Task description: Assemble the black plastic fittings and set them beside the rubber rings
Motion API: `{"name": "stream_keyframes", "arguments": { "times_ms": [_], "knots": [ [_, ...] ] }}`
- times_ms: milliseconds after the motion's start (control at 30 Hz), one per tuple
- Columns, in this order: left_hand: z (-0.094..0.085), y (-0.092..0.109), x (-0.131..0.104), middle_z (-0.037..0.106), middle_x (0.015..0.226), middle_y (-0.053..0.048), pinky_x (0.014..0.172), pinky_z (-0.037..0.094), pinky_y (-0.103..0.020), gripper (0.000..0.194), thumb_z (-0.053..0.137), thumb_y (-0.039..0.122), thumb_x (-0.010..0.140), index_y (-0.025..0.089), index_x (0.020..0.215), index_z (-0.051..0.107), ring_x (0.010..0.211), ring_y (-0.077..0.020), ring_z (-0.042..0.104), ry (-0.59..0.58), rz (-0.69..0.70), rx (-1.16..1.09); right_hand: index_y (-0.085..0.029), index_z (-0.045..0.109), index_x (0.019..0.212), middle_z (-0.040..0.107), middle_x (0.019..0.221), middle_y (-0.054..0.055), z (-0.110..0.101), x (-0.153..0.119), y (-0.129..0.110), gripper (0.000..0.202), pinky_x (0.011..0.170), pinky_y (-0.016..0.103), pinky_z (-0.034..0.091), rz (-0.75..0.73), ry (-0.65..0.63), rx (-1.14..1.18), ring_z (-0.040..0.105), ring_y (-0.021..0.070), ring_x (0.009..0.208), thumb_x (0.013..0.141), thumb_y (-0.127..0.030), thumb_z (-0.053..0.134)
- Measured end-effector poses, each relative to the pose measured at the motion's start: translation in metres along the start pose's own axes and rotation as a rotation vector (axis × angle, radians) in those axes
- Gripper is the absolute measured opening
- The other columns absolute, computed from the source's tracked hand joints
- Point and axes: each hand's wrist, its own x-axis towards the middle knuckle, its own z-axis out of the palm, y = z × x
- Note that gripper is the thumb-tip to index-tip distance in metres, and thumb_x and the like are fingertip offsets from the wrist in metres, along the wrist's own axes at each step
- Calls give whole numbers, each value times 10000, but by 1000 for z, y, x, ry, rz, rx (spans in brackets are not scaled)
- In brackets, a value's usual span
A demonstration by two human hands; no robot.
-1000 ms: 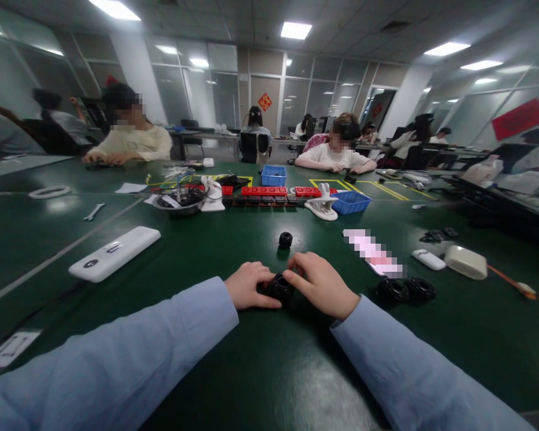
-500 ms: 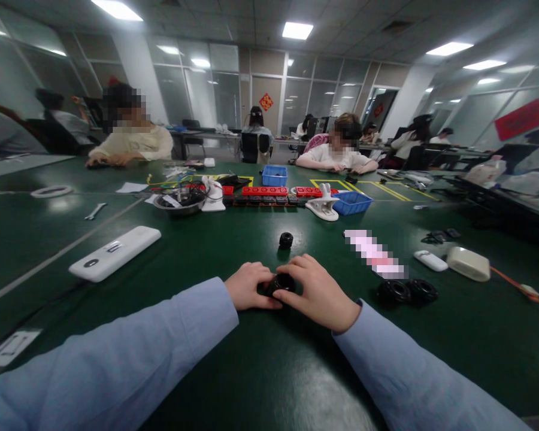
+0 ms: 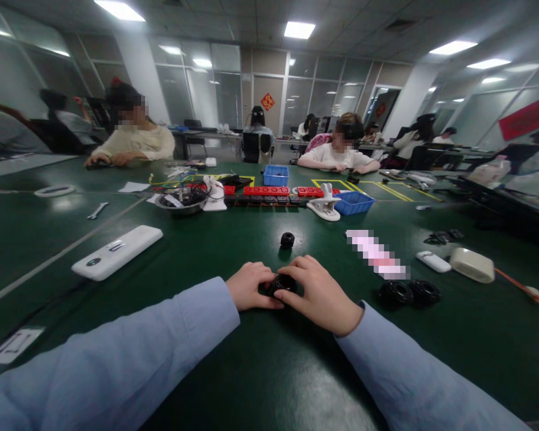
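Note:
Low over the green table, both hands meet around a round black ring-shaped part. My left hand is closed on its left side, thumb and fingers pressed against it. From the right, my right hand wraps it with the thumb in front and fingers behind. Much of the part is hidden by the fingers, so its exact kind is unclear. Just beyond the hands stands a smaller black ribbed part. Two larger black round parts lie side by side to the right of my right hand.
A white power bank-like device lies left, near a wrench. Farther off are a metal bowl of cables, red-topped strips, a white clip stand and a blue bin. A cream box sits right. People sit opposite.
The whole view has shifted very slightly. Both hands keep the same hold on the black ring-shaped part, and nothing on the table has visibly moved.

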Motion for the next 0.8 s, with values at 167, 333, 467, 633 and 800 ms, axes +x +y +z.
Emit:
{"name": "stream_keyframes", "arguments": {
  "times_ms": [167,333,467,633,800],
  "knots": [
    [0,0,1,552,708,20,655,332,-277,366,682,504,681,168,660,537,730,-161,499,16,-9,4,-152,645,972,560,880,72,0,0,-1,209,776,346,427,-31,-13,-7,481,198,859,782,-234,614],
    [1,0,1,556,711,13,663,340,-280,375,685,509,676,164,658,538,740,-168,505,17,-12,12,-148,641,977,573,908,77,-2,1,-2,203,786,340,412,-83,-39,0,470,192,853,793,-188,564],
    [1,0,0,568,729,8,660,341,-283,380,664,536,685,169,723,576,744,-174,510,0,-4,31,-148,638,1004,611,966,74,-8,-1,-5,244,794,348,391,-170,-72,10,464,191,831,780,-177,547],
    [1,-1,0,585,778,5,672,337,-290,370,634,548,707,186,775,604,773,-183,519,-4,9,44,-181,640,1051,642,1052,49,-11,-1,-8,301,767,345,374,-221,-100,43,476,191,827,761,-193,559],
    [2,0,1,563,729,17,647,321,-278,366,644,549,696,188,702,583,741,-171,514,7,18,57,-175,636,1045,659,1066,24,-11,-1,-10,320,767,336,364,-261,-103,106,500,174,817,737,-139,561]
  ]
}}
